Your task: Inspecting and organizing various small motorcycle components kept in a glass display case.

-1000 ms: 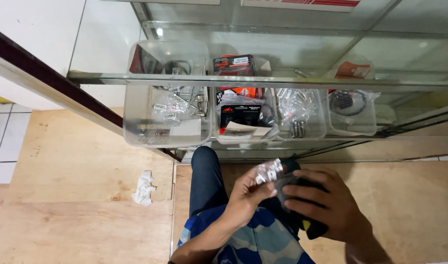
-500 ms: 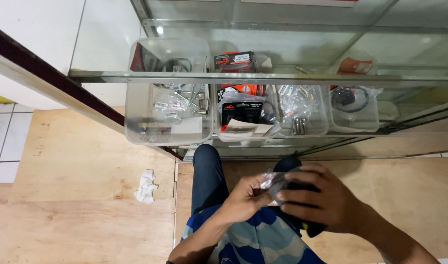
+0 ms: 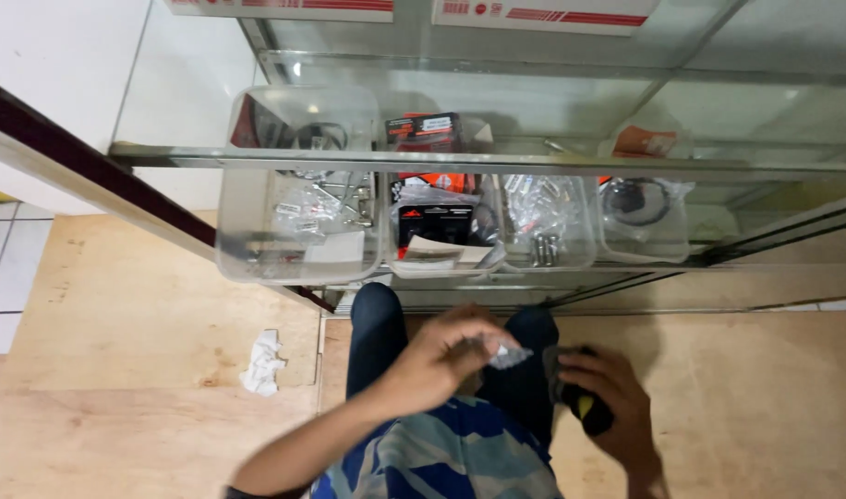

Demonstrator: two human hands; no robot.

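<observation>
My left hand (image 3: 446,356) pinches a small clear plastic bag (image 3: 508,354) of shiny parts above my knees. My right hand (image 3: 606,395) grips a black tool with a yellow patch (image 3: 589,413), low and to the right of the bag. The two hands are apart, with a small gap between them. Both hover over my dark trousers (image 3: 379,333) in front of a glass display cabinet (image 3: 497,162).
Several clear plastic bins (image 3: 298,222) with bagged hardware and small boxes stand on the cabinet shelf. A crumpled white paper (image 3: 262,362) lies on the plywood floor (image 3: 146,314) to the left. White tiles show at the far left edge.
The hands have separated: the left one now carries the small bag alone, moved down and left, while the right hand dropped lower right with the black tool.
</observation>
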